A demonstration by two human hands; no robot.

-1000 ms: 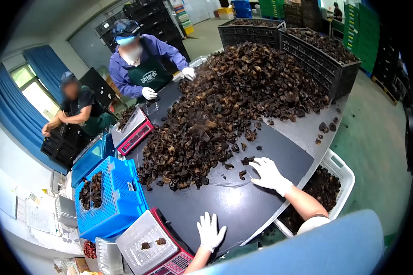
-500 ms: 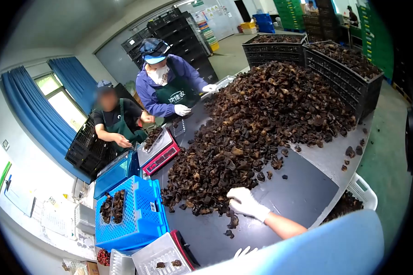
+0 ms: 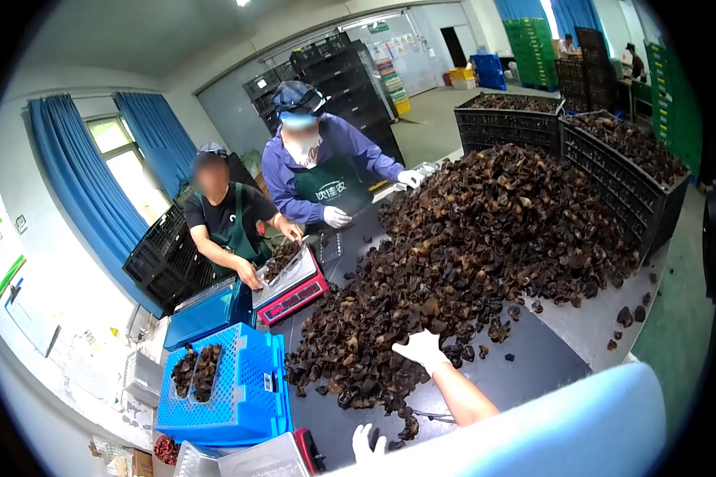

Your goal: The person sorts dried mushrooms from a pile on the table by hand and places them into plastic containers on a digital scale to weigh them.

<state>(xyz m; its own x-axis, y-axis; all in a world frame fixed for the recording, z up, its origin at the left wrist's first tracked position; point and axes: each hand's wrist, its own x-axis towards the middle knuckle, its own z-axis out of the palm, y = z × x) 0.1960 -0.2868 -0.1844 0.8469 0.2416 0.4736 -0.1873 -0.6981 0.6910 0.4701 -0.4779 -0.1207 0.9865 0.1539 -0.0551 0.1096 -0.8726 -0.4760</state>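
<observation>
A large heap of dark dried wood ear mushrooms (image 3: 485,238) spreads over the dark table. My right hand (image 3: 423,350), in a white glove, reaches onto the near edge of the heap. Its thumb is stretched out to the left, and the fingertips touch the mushrooms. Nothing shows gripped in it. My left hand (image 3: 368,441), also gloved in white, is low in the view with its fingers apart and nothing in them. Between the hands a few loose mushrooms (image 3: 408,427) lie on the table. Light blue fabric (image 3: 533,429) covers the lower right.
Left of the heap stands a blue crate (image 3: 223,421) with a filled clear tray (image 3: 199,372) on top. A red scale (image 3: 294,300) holds another tray. Two co-workers (image 3: 322,171) stand across the table. Full black crates (image 3: 624,175) rise behind the heap.
My right hand has moved forward onto the heap. More of my left hand shows. A co-worker's hands have come to the tray on the scale. The whole view has shifted.
</observation>
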